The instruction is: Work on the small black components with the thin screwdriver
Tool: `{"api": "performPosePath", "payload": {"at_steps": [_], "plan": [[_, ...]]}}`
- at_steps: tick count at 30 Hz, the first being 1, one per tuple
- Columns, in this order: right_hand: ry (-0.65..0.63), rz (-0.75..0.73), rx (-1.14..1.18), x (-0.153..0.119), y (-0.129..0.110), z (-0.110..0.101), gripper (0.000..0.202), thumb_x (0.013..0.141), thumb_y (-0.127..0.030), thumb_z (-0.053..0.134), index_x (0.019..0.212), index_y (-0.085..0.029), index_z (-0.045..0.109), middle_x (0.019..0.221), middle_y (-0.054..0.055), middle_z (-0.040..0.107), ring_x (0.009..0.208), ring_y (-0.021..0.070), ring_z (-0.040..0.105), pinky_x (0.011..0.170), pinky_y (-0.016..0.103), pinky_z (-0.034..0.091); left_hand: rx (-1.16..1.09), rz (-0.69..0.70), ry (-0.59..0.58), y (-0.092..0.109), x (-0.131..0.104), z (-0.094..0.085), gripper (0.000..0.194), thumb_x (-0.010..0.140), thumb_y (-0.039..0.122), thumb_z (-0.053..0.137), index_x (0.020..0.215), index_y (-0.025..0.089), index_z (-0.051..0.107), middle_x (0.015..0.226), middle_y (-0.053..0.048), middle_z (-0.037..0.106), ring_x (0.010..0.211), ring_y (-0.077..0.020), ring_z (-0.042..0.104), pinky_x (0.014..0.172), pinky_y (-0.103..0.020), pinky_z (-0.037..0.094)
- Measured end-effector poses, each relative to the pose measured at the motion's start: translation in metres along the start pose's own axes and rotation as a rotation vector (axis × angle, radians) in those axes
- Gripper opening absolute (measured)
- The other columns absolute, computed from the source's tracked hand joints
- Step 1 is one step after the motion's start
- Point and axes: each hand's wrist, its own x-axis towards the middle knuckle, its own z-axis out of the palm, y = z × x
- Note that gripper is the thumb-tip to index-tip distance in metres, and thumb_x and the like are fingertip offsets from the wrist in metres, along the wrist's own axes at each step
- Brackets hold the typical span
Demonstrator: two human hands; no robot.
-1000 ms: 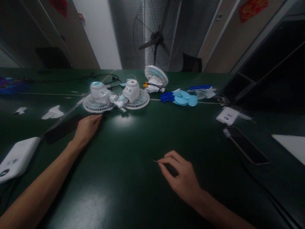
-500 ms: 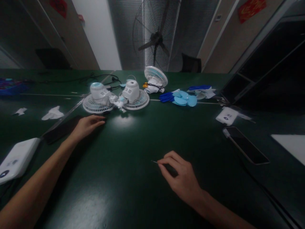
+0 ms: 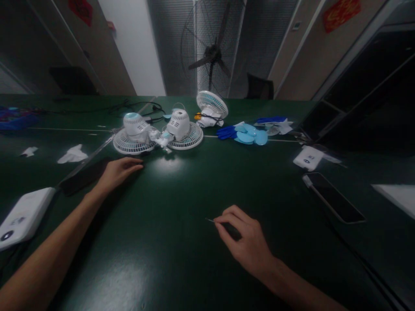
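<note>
My right hand (image 3: pixel 244 235) is low over the green table (image 3: pixel 181 190). Between thumb and forefinger it pinches a thin, pale, needle-like piece (image 3: pixel 209 220), whose tip points left; its kind is too small to tell. Further left, my left hand (image 3: pixel 120 171) rests by the table top with thumb and fingers nearly together. A small dark spot shows at its fingertips, and I cannot make out what it is. Just beyond that hand, two white fan heads lie grille down: a left fan (image 3: pixel 134 134) and a right fan (image 3: pixel 180 129).
Behind them stands a third small fan (image 3: pixel 211 108). Blue gloves (image 3: pixel 227 131) and light blue discs (image 3: pixel 251 134) lie to its right. A phone (image 3: pixel 333 196) and a white device (image 3: pixel 308 157) are at right. Another white device (image 3: pixel 27 216) and a dark flat object (image 3: pixel 84 176) are at left.
</note>
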Motion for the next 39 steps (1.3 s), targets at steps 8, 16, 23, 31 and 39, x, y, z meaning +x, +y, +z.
{"api": "performPosePath", "payload": {"at_steps": [8, 16, 23, 31, 39], "plan": [[-0.011, 0.009, 0.011, 0.001, -0.001, 0.000, 0.017, 0.101, -0.018, 0.058, 0.103, -0.021, 0.075, 0.098, 0.005, 0.067, 0.078, 0.0160, 0.067, 0.067, 0.027, 0.058, -0.060, -0.047, -0.027, 0.003, 0.002, 0.003, 0.071, 0.083, 0.078, 0.064, 0.118, 0.018, 0.079, 0.127, -0.012, 0.076, 0.111, -0.0334, 0.071, 0.095, -0.037, 0.057], [-0.009, 0.000, -0.003, 0.001, -0.001, 0.000, 0.017, 0.101, -0.018, 0.058, 0.103, -0.021, 0.075, 0.097, 0.005, 0.067, 0.078, 0.0168, 0.067, 0.067, 0.029, 0.056, -0.271, -0.147, -0.163, 0.026, 0.003, 0.016, 0.056, 0.080, 0.064, 0.078, 0.115, 0.021, 0.080, 0.122, -0.009, 0.078, 0.112, -0.0317, 0.072, 0.100, -0.041, 0.056], [-0.004, -0.005, -0.060, 0.002, 0.000, 0.002, 0.016, 0.101, -0.020, 0.059, 0.100, -0.023, 0.075, 0.095, 0.005, 0.069, 0.077, 0.0164, 0.069, 0.071, 0.028, 0.057, -0.365, 0.394, -0.526, 0.134, -0.054, 0.076, 0.024, 0.099, 0.036, 0.066, 0.112, 0.021, 0.079, 0.114, -0.009, 0.076, 0.094, -0.0198, 0.071, 0.082, -0.031, 0.057], [-0.015, -0.023, -0.113, -0.001, 0.003, 0.006, 0.016, 0.098, -0.018, 0.060, 0.099, -0.022, 0.075, 0.093, 0.004, 0.068, 0.076, 0.0167, 0.068, 0.065, 0.027, 0.052, -0.358, 0.549, -0.454, 0.166, -0.099, 0.112, 0.027, 0.095, 0.017, 0.066, 0.121, 0.022, 0.068, 0.109, -0.007, 0.069, 0.090, -0.0160, 0.066, 0.078, -0.027, 0.053], [-0.046, -0.028, -0.081, -0.001, 0.004, 0.006, 0.017, 0.098, -0.016, 0.059, 0.103, -0.022, 0.075, 0.095, 0.004, 0.067, 0.077, 0.0163, 0.067, 0.066, 0.027, 0.051, -0.399, 0.528, -0.533, 0.165, -0.099, 0.111, 0.026, 0.098, 0.017, 0.066, 0.123, 0.023, 0.066, 0.112, -0.006, 0.067, 0.086, -0.0134, 0.064, 0.074, -0.024, 0.050]]}}
